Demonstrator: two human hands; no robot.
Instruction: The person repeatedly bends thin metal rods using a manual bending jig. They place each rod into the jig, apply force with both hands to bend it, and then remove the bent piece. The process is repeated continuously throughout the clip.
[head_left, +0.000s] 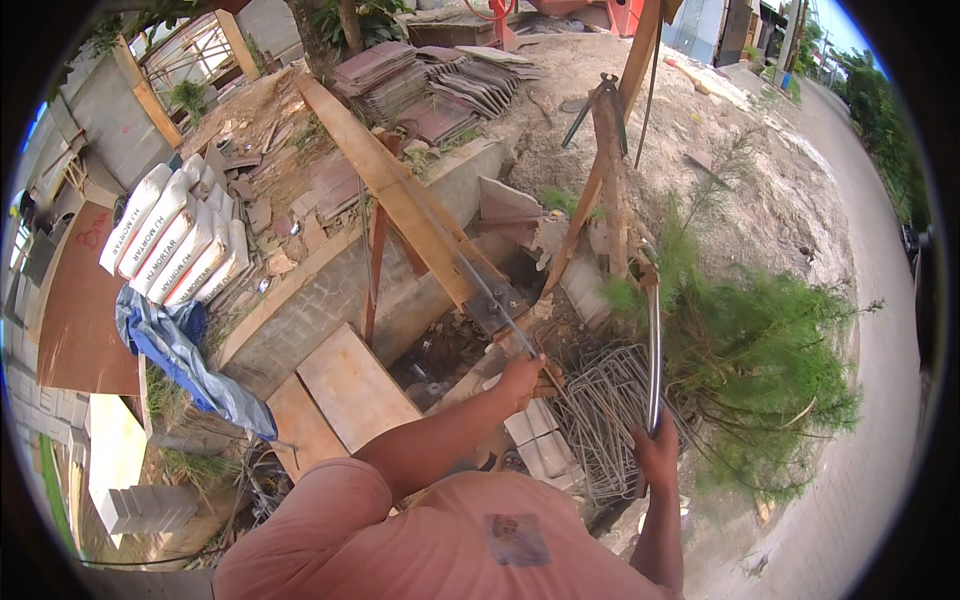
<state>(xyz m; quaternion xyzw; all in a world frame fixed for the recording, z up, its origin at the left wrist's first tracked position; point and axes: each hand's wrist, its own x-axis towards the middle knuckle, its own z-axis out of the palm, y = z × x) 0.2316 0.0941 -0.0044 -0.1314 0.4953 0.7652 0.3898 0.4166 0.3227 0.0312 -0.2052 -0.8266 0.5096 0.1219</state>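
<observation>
My left hand (525,382) is closed around a thin steel rod (450,238), which runs lengthwise along a wooden plank (385,180). Where the plank's near end lies, the rod passes over a dark metal plate (495,305). In my right hand (657,450) is a silver metal pipe (654,345), gripped near its dark lower end. The pipe stands roughly upright in view, with a darker fitting at its far end. Between and beneath my hands lies a heap of bent steel rod frames (610,410).
A wooden post (608,180) with a long-handled cutter (600,95) on its top stands ahead. Feathery green branches (770,350) spread at the right. White bags (175,240) are stacked at left, near boards (355,385) and a low concrete wall (300,290). Roof tiles (380,75) lie beyond.
</observation>
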